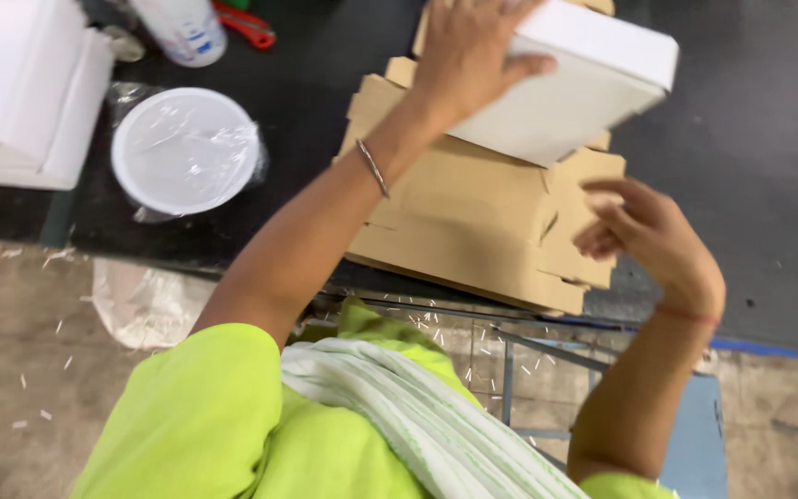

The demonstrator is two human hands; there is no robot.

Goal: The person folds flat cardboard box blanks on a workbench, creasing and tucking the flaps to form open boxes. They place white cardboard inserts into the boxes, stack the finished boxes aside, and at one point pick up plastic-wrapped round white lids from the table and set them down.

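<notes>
My left hand (469,48) lies palm-down on a folded white box (579,88), gripping its near edge and holding it tilted above the pile. Under it sits a stack of flat brown cardboard blanks (468,222) on the black table (759,185). My right hand (653,236) hovers at the right edge of the stack, fingers curled and apart, holding nothing that I can see. A thin metal bangle circles my left wrist and a red thread my right.
A round white lid in clear plastic wrap (184,151) lies at the left. White folded boxes (25,88) stand at the far left. A white bottle (182,28) and red-handled scissors (247,26) sit at the back. The floor below is littered with paper scraps.
</notes>
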